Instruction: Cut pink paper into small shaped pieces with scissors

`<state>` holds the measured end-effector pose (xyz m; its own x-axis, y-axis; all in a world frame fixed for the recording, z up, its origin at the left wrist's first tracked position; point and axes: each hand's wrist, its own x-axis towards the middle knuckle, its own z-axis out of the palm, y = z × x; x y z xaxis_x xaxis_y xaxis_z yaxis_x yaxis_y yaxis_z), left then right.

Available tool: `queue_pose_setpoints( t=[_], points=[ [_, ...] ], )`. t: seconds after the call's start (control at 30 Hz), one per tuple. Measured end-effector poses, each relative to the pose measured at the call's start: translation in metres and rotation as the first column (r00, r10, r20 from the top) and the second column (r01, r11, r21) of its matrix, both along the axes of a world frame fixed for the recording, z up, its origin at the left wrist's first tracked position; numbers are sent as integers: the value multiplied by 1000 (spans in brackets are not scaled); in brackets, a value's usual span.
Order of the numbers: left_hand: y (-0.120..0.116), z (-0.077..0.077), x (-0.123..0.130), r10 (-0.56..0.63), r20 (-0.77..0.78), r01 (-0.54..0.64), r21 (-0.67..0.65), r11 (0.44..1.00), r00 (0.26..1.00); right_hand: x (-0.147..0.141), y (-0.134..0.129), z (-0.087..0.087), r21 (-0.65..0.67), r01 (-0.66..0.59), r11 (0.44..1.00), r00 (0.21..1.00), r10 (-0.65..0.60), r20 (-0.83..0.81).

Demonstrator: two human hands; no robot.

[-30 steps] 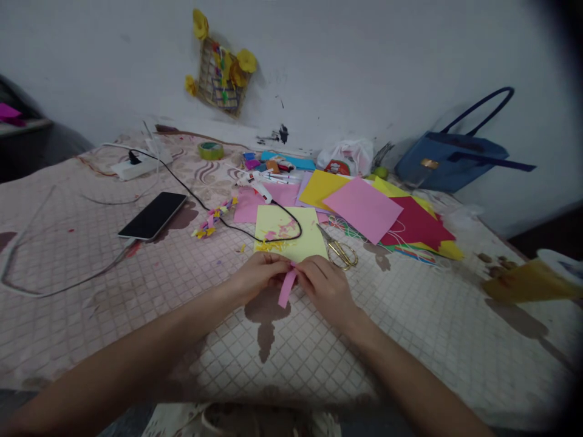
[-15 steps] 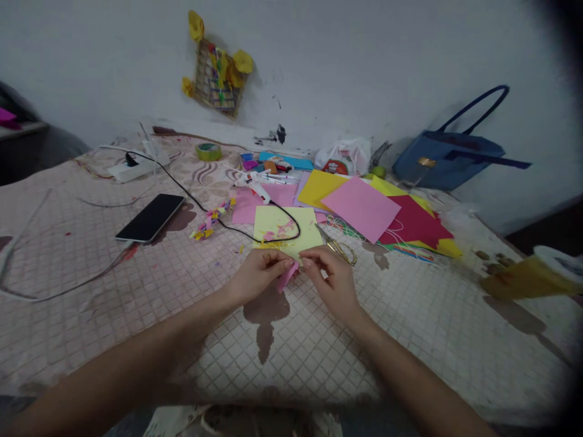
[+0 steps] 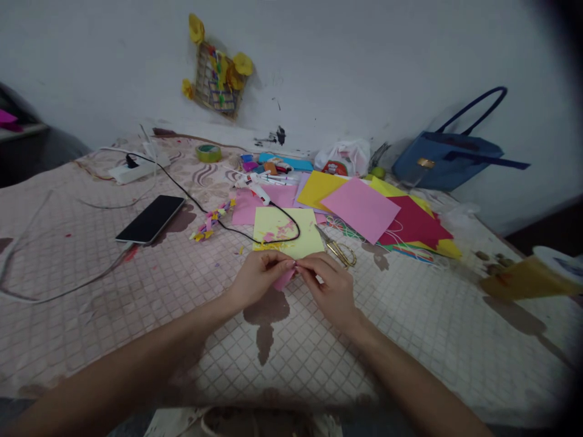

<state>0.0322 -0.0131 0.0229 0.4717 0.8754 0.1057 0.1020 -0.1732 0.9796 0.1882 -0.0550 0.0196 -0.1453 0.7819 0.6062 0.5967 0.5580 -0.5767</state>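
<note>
A small piece of pink paper [image 3: 283, 280] is pinched in my left hand [image 3: 259, 274], its lower part hanging below the fingertips. My right hand [image 3: 330, 286] meets it there, thumb and forefinger closed at the paper's upper end. Just beyond the fingers lies a pale yellow sheet [image 3: 307, 243] strewn with pink and yellow paper scraps [image 3: 279, 232]. Gold-handled scissors [image 3: 340, 252] rest close to my right hand. A white glue gun [image 3: 255, 187] lies farther back, its black cord looping across the yellow sheet.
Colored paper sheets [image 3: 362, 206] and string [image 3: 348, 229] spread at the right. A blue handbag [image 3: 449, 159] leans on the wall. On the left are a phone [image 3: 151, 220], a power strip [image 3: 136, 169] and a tape roll [image 3: 208, 153]. A yellow container [image 3: 532, 274] stands far right.
My right fingers have closed in against the left fingertips at the pink paper, where a small gap showed before. Less of the paper shows now.
</note>
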Motion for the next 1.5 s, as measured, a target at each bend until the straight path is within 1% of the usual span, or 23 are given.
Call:
queue_pose_setpoints(
  t=[0.1, 0.2, 0.3, 0.37, 0.43, 0.5, 0.6, 0.67, 0.73, 0.8, 0.9, 1.0, 1.13, 1.3, 1.5],
  points=[
    [0, -4, 0, -10, 48, 11, -35, 999, 999, -1, -1, 3, -47, 38, 998, 997, -40, -59],
    [-1, -6, 1, -31, 78, 33, -16, 999, 996, -2, -1, 5, -146, 47, 988, 988, -67, -137],
    [-2, -5, 0, -13, 38, 11, 36, 999, 999, -2, 1, 7, -238, -16, 971, 979, -33, -201],
    [-3, -3, 0, -4, 2, 4, 68, 998, 1000, -1, 1, 7, -283, -59, 957, 977, -2, -213],
    [-3, -2, -1, -22, -43, 25, 89, 996, 999, 0, 2, 7, -316, -77, 946, 981, 15, -194],
    [-4, -1, -1, -52, -88, 60, 94, 994, 995, 1, 3, 7, -330, -64, 942, 988, 13, -154],
    [-4, -3, 0, -95, -96, 100, 55, 993, 991, 2, 4, 6, -348, -83, 934, 990, 37, -136],
    [-4, -7, 1, -126, -51, 126, -6, 992, 991, 3, 6, 5, -388, -153, 909, 975, 74, -212],
    [-3, -9, 1, -158, 3, 158, -69, 985, 987, 4, 8, 2, -446, -235, 864, 939, 84, -332],
    [-3, -10, 2, -185, 44, 188, -101, 977, 982, 5, 9, -2, -505, -312, 805, 887, 55, -459],
    [-2, -8, 1, -208, 73, 214, -84, 973, 975, 5, 11, -5, -563, -445, 697, 775, -15, -632],
    [-4, -5, 1, -200, 70, 203, -35, 979, 977, 4, 12, -6, -566, -573, 593, 667, -64, -742],
    [-7, -2, 0, -168, 23, 167, 34, 985, 986, 4, 12, -5, -546, -670, 503, 577, -109, -809],
    [-9, -1, 0, -83, -44, 86, 73, 994, 996, 4, 11, -6, -494, -775, 393, 482, -138, -866],
    [-10, -2, 2, -67, -17, 69, 113, 991, 998, 6, 11, -7, -452, -846, 283, 430, -139, -892]
  ],
)
